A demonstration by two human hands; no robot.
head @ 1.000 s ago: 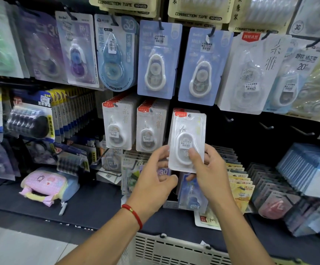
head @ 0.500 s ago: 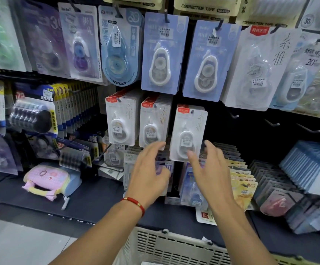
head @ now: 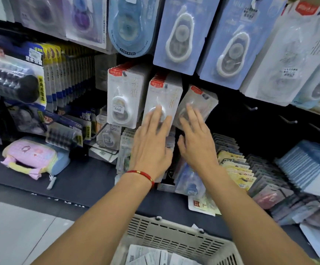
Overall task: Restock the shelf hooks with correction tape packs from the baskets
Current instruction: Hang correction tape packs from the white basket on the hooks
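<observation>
At the lower row of hooks — both hands flat against white correction tape packs, nothing gripped.

Left hand (head: 151, 144), red bracelet (head: 142, 174) at the wrist, has straight spread fingers lying on the front of the middle pack stack (head: 163, 100); right hand (head: 195, 142), fingers likewise straight, touches the tilted pack (head: 197, 104) just beside it, which hangs askew on its hook, motion-blurred. A third stack of the same white packs (head: 124, 94) hangs upright to the left of these. Above — larger blue-carded tape packs (head: 184, 33) on the upper hooks. Bare hooks (head: 289, 119) stick out to the right. Below, a dark shelf (head: 86, 178) carries upright rows of carded goods and a pink pouch (head: 30, 157). A beige slotted basket (head: 174, 238) sits at the bottom edge with more packs (head: 147, 255) inside.
</observation>
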